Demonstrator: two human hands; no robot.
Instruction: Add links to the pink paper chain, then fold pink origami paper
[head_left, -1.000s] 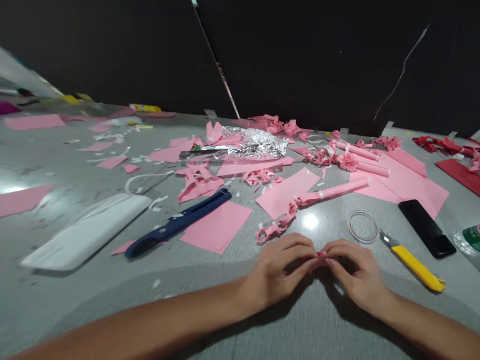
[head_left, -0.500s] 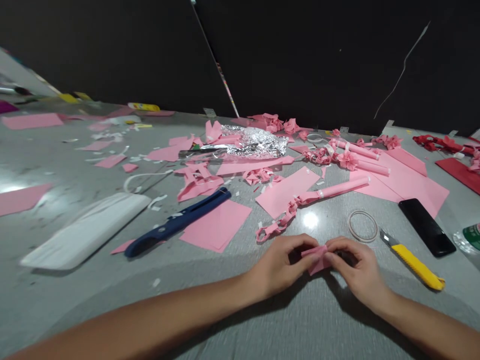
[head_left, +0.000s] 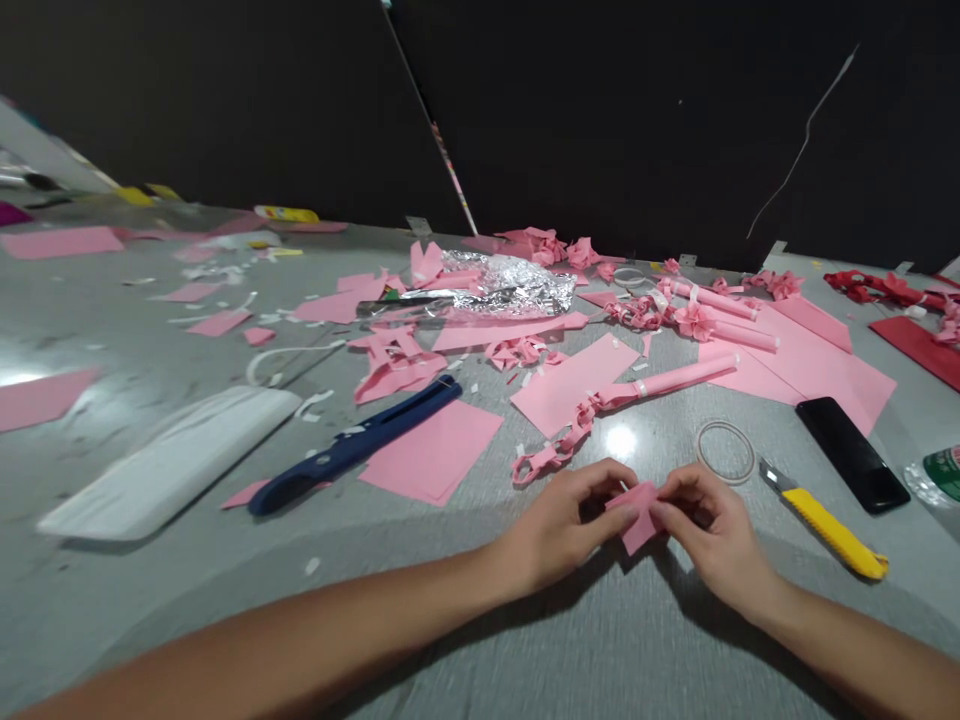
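Between my two hands is a small folded piece of pink paper [head_left: 638, 518]. My left hand [head_left: 574, 520] pinches its left side with thumb and fingers, and my right hand [head_left: 712, 530] pinches its right side. Just beyond them lies a pink paper chain [head_left: 570, 440] joined to a rolled paper tube [head_left: 686, 375]. Right of my right hand are a roll of clear tape [head_left: 726, 451] and a yellow box cutter [head_left: 832, 530] with its blade end pointing away from me. The fingertips partly cover the folded paper.
A black phone [head_left: 853, 455] and a bottle [head_left: 941, 470] are at the right. Left of my hands lie a dark blue long-handled tool [head_left: 356, 445], pink sheets [head_left: 431, 455] and a white flat object [head_left: 172, 465]. Paper scraps and crumpled foil [head_left: 517, 285] reach back to a black wall [head_left: 600, 120].
The folded pink paper has tilted and opened a little, showing more of its face. Both hands have shifted slightly and keep their pinch on it.
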